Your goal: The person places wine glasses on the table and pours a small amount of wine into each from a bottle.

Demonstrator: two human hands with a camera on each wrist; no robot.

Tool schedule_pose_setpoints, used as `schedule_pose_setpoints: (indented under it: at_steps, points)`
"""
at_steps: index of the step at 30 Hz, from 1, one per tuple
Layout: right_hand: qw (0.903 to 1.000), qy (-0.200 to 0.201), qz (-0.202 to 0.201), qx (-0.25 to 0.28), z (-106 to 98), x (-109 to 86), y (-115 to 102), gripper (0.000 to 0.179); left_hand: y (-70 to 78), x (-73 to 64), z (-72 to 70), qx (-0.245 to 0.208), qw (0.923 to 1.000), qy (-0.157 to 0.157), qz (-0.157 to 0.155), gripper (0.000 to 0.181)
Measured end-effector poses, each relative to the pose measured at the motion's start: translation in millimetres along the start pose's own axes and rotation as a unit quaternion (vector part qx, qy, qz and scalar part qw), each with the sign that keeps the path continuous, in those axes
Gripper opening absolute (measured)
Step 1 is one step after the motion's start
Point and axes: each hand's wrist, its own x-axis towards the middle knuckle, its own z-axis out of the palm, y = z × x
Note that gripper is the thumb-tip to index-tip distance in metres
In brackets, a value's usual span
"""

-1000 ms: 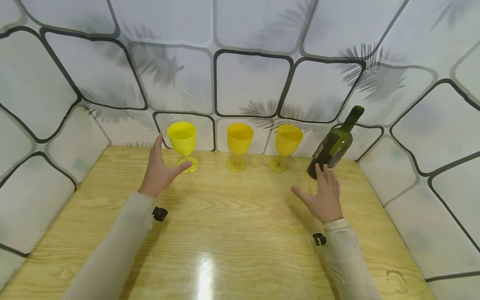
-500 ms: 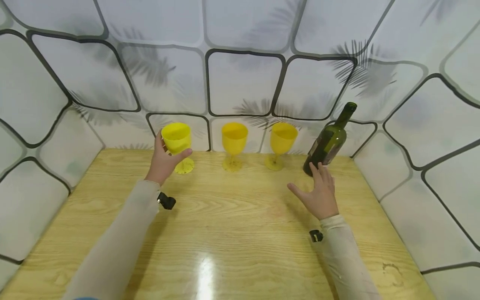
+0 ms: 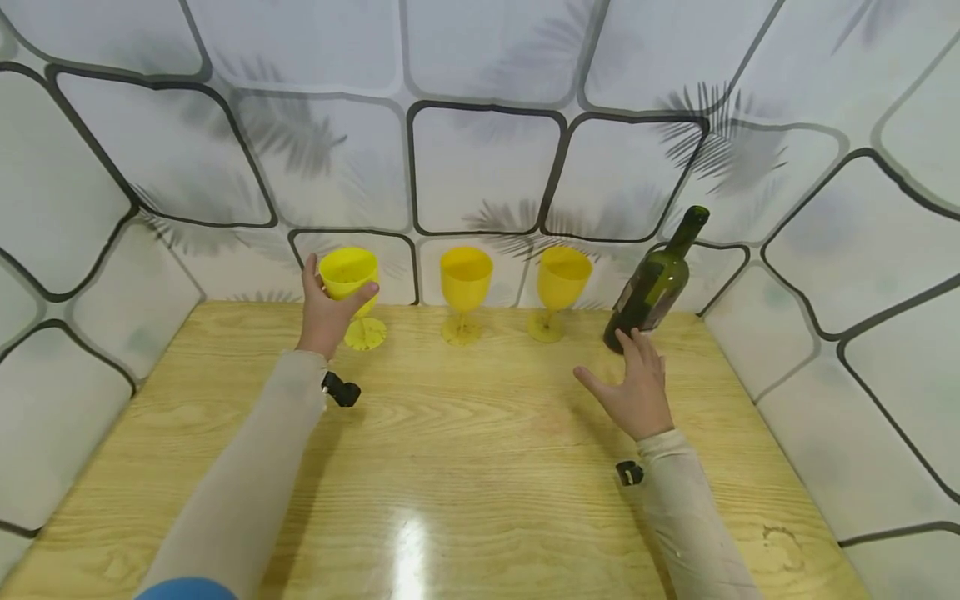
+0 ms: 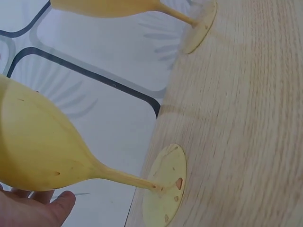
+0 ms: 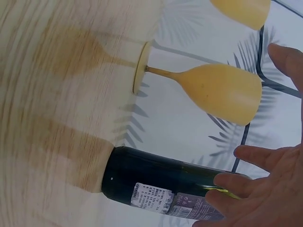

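Note:
Three yellow goblets stand upright along the back of the wooden table. My left hand [image 3: 330, 321] is at the bowl of the leftmost goblet [image 3: 349, 268]: the thumb extends across its near side, the fingers are at its left, partly hidden behind the bowl. In the left wrist view that goblet's foot [image 4: 166, 189] is flat on the wood; firm contact is not clear. My right hand [image 3: 637, 392], fingers and thumb spread, is just before the lower part of a green wine bottle [image 3: 651, 287]. Labels [image 5: 152, 197] show on the bottle in the right wrist view.
The middle goblet [image 3: 466, 279] and the right goblet [image 3: 564, 277] stand between the hands, close to the patterned back wall [image 3: 487, 171]. Side walls border the wooden table [image 3: 465, 433] at left and right. A blue rounded object [image 3: 186, 590] shows at the bottom edge.
My left hand has moved up and right to the leftmost goblet, its thumb now crossing the bowl. The right hand stays almost still by the bottle; the head view has shifted slightly.

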Motion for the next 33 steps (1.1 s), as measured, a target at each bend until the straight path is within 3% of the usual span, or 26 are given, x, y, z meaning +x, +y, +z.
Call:
schedule_pose_setpoints:
  at_steps: [4, 7, 11, 16, 20, 25, 27, 33]
  points:
    - [0.9988, 0.027, 0.012, 0.038, -3.8, 1.4, 0.9, 0.089, -15.4, 11.8, 1.5, -0.001, 0.9999, 0.012, 0.009, 0.123]
    - [0.9915, 0.076, 0.034, 0.101, -8.7, 4.0, 4.0, 0.086, -21.0, 17.4, 3.8, 0.007, 0.9997, 0.014, 0.017, 0.124]
    - [0.9707, 0.130, 0.070, 0.190, -12.9, 9.3, 11.3, 0.092, -23.5, 21.7, 7.4, 0.019, 0.9994, 0.017, 0.025, 0.125]
    - [0.9364, 0.152, 0.125, 0.291, -15.9, 28.8, 25.3, 0.105, -23.9, 22.9, 7.8, 0.024, 0.9992, 0.021, 0.024, 0.124]
    - [0.9120, 0.181, 0.140, 0.340, -22.4, 50.7, 33.0, 0.110, -22.7, 20.9, 6.3, 0.029, 0.9991, 0.022, 0.023, 0.124]
    - [0.8900, 0.204, 0.149, 0.380, -31.9, 72.1, 35.0, 0.116, -23.4, 21.5, 6.8, 0.025, 0.9991, 0.021, 0.027, 0.121]
    - [0.8903, 0.197, 0.153, 0.381, -34.5, 78.8, 35.0, 0.119, -24.1, 22.6, 7.5, 0.024, 0.9990, 0.021, 0.030, 0.121]
    - [0.9129, 0.168, 0.163, 0.335, -32.0, 96.5, 36.0, 0.121, -26.2, 24.0, 6.9, 0.034, 0.9983, 0.026, 0.041, 0.123]
